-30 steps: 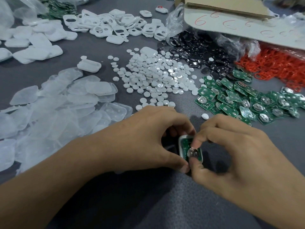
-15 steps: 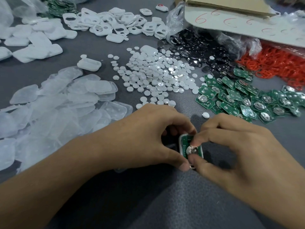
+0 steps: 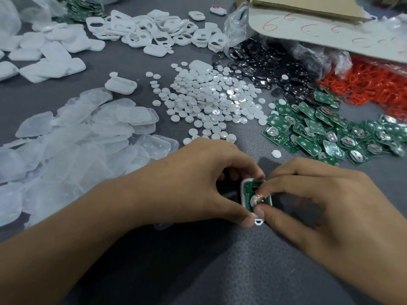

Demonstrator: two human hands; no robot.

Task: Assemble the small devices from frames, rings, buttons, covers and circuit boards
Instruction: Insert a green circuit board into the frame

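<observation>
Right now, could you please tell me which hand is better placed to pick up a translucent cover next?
Probably the left hand: the translucent covers lie just beside it, while the right hand pinches the circuit board in the white frame.

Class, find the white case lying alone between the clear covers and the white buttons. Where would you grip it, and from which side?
Grip the white case across its two long sides, coming straight down from above. It lies flat on the table, longer than wide, nothing on top; its rounded ends would probably slip. Mind the clear covers close at its near left.
</observation>
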